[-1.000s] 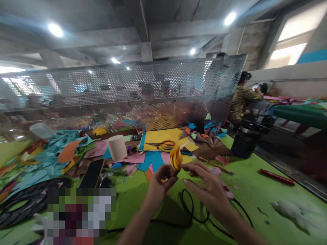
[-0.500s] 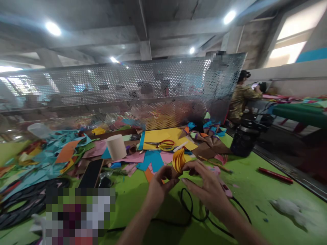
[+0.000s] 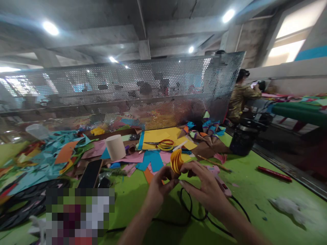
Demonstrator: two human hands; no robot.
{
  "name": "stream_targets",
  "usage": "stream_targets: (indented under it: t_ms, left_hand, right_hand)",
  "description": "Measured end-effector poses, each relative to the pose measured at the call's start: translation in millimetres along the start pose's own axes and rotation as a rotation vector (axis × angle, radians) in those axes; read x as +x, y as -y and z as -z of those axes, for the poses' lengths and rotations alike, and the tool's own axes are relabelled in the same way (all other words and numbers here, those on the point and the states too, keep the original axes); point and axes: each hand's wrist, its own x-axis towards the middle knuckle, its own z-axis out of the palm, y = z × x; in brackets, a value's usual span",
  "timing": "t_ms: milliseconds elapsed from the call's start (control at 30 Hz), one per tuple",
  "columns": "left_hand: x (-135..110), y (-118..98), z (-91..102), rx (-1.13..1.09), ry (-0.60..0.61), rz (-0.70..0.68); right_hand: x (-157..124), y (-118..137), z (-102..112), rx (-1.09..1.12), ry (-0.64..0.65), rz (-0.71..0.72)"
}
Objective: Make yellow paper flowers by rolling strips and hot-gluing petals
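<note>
Between my hands stands a yellow layered, curved craft piece (image 3: 176, 161) with a brown lower part, its tip pointing up. My left hand (image 3: 158, 189) pinches its lower part between thumb and fingers. My right hand (image 3: 204, 180) is bent round its right side, with the fingertips against it and the thumb just below. Partly hidden behind my right hand lies a pink glue gun (image 3: 220, 181) with a black cord (image 3: 191, 204) looping under my hands. Beyond the piece, scissors (image 3: 166, 145) with red and yellow handles rest on yellow sheets (image 3: 159, 136).
A white roll (image 3: 115, 147), a phone (image 3: 90, 173) and heaped turquoise scraps (image 3: 57, 149) are to the left. A dark jar (image 3: 242, 137), a red pen (image 3: 274, 173) and white fluff (image 3: 290, 209) are to the right. A perforated metal screen (image 3: 122, 92) stands behind; a person (image 3: 242, 97) sits beyond.
The yellow piece and both hands have shifted very slightly left in the picture, along with the whole view. The grip looks much the same.
</note>
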Motion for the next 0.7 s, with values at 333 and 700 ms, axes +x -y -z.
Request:
stream_targets:
  t_ms: [333,700]
  left_hand:
    - [-2,-4,-2.5,-0.041,-0.008,0.008]
    - [-2,-6,-4.3,-0.081,-0.025,0.026]
  right_hand:
    - [1,-3,-2,-0.104,-0.031,0.033]
    - [1,-10,-4,-0.052,-0.038,-0.023]
